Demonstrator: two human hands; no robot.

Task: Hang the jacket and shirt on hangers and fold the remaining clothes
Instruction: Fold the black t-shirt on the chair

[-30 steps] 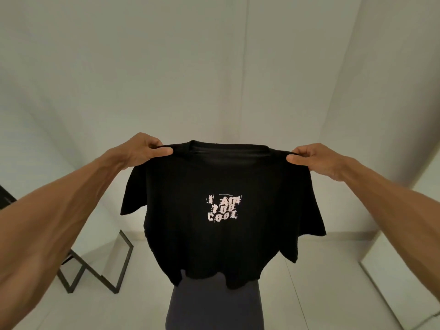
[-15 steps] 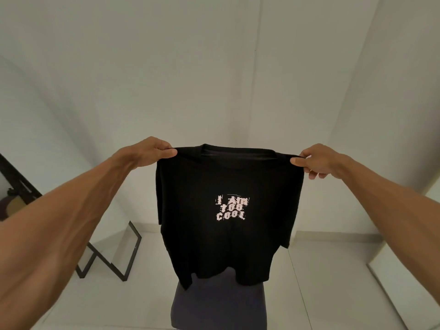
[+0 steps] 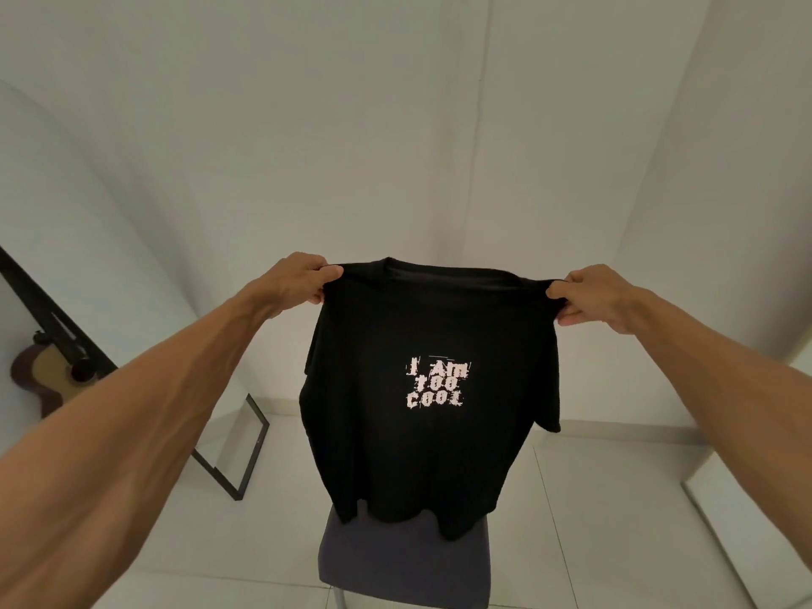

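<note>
Forearms come in from 8 o'clock and 4 o'clock, both bare, and meet the cloth out in front. At the garment's 11 o'clock corner the left hand (image 3: 299, 279) pinches one shoulder between thumb and curled fingers. At its 1 o'clock corner the right hand (image 3: 593, 296) grips the other shoulder in the same way.

Between them hangs the black T-shirt (image 3: 430, 454), held up in the air by its shoulders with the collar on top. Its front is turned toward the camera, and a pale print (image 3: 437, 389) at its middle reads "I Am too cool". One short sleeve shows at the shirt's 3 o'clock edge.

The hem hangs in front of a dark grey chair seat (image 3: 404, 560) at 6 o'clock; whether hem and seat touch cannot be told. Beyond, pale floor tiles (image 3: 615, 498) run back to a white wall (image 3: 395, 125). At 8 o'clock a black-framed mirror (image 3: 252, 450) stands tilted on the floor. Farther out at 9 o'clock, by the picture's edge, is a guitar (image 3: 48, 380).
</note>
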